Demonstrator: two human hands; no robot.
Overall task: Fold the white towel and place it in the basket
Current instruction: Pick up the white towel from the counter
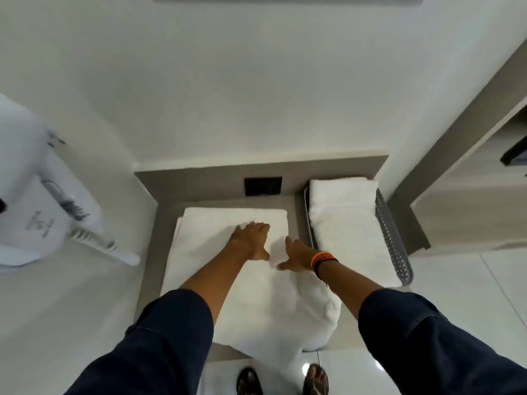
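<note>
A white towel [216, 246] lies spread over the grey counter [159, 223], and its near end hangs rumpled over the front edge. My left hand [252, 239] rests flat on the towel near its far right corner, fingers spread. My right hand [296, 253] lies palm down on the towel just to the right of it, fingers apart; beaded bracelets sit on that wrist. A grey perforated basket [395, 240] stands at the counter's right end, and a folded white towel [342, 220] lies inside it. Neither hand grips the cloth.
A black socket plate [263, 186] sits in the counter's back panel. A white appliance [31, 201] with a cord is mounted on the left wall. A grey cabinet [462, 178] stands to the right. My sandalled feet [285, 380] stand on the glossy white floor.
</note>
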